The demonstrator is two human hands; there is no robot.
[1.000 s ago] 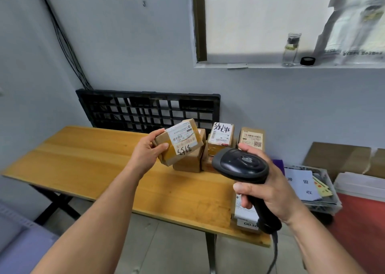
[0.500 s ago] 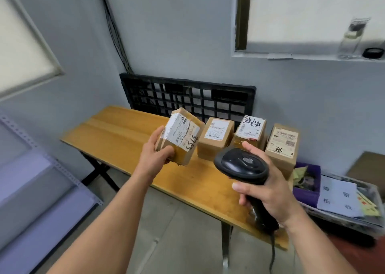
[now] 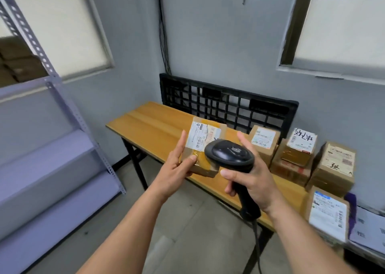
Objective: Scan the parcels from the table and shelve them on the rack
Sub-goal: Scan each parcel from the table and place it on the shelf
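Taped parcel [image 3: 201,137], label up, pinched in my left hand [image 3: 177,170] over the table [image 3: 150,123] edge, my right hand [image 3: 251,180] gripping the barcode scanner [image 3: 229,154] just above it: scan step in hand, I judge; next, leftward carry to the rack [image 3: 62,148].

Soft, even daylight comes through the blinded left window [image 3: 62,27] and the right window [image 3: 343,23]; both glow pale without burning out. Shadows are faint, deepest under the worktop [image 3: 158,123]. The scanner [image 3: 229,152] carries a dull sheen. Wide-angle bending tilts the rack [image 3: 52,86] upright and the window frames. Blur smears the held parcel [image 3: 205,140] label and the near-right parcels [image 3: 327,213].
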